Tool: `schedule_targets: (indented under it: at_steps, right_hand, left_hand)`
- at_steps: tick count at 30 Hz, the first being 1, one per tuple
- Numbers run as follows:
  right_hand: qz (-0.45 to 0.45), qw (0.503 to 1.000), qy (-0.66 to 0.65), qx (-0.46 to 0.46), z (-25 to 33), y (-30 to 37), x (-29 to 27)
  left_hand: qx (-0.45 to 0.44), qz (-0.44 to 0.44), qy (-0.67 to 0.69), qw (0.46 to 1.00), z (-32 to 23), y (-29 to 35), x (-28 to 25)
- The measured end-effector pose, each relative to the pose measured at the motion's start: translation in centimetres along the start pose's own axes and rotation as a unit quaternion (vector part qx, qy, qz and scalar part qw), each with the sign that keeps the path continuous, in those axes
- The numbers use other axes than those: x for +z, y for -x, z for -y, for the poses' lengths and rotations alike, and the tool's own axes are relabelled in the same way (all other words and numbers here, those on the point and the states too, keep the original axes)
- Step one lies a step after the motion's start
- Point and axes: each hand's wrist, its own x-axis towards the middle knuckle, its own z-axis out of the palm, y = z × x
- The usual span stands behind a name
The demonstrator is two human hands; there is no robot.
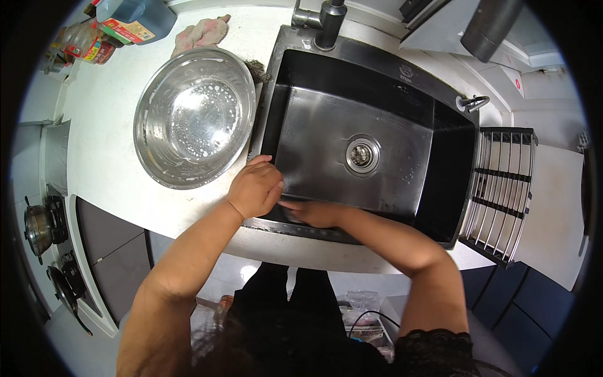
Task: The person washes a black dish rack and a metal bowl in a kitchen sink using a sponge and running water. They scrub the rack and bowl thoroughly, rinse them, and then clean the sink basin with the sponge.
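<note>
The black sink (370,195) holds no dishes, and a round metal drain (363,155) sits in its floor. My left hand (256,190) is at the sink's left rim near the front corner, its fingers bent over the edge. Just inside that corner, my right hand (314,214) reaches in low along the front wall. Its forefinger points left toward my left hand, while the other fingers are tucked underneath. A greyish patch shows below them, but I cannot make out what it is. Beside the sink stands a wide steel bowl (160,169) with suds and drops inside.
Behind the bowl lie a crumpled cloth (202,34) and a dark scouring pad (257,71). Bottles (141,22) crowd the far left corner. A black faucet (330,25) rises at the sink's back. At its right sits a roll-up rack (502,188). Pans (39,231) stand far left.
</note>
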Motion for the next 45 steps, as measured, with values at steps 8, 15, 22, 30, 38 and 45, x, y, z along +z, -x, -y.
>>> schedule_targets:
  at_steps: [8, 15, 22, 30, 38, 45]
  right_hand:
    - [0.024, 0.994, 0.005, 0.110, -7.7, 6.7, -1.0]
    - [-0.067, 0.980, 0.105, 0.156, -14.9, 8.8, -0.5]
    - [0.007, 0.999, -0.009, -0.049, -6.1, -8.4, 1.1]
    - [-0.020, 0.965, 0.186, 0.185, -17.9, 7.4, -1.9]
    - [-0.005, 0.975, 0.141, 0.173, -13.0, 3.1, -2.6]
    - [-0.038, 0.969, 0.190, 0.151, -19.3, 5.5, -1.2]
  left_hand:
    - [0.013, -0.003, -0.006, 1.000, 0.2, 0.1, 0.0]
    - [0.004, -0.010, -0.004, 1.000, 0.3, 0.2, 0.2]
    - [0.012, -0.002, -0.026, 1.000, 0.1, -0.1, 0.2]
    - [0.024, 0.087, -0.104, 0.990, -0.5, 0.0, 0.3]
    - [-0.072, 0.350, -0.020, 0.934, -8.8, -1.7, 8.7]
    - [-0.119, 0.413, -0.036, 0.902, -9.9, -2.2, 9.1]
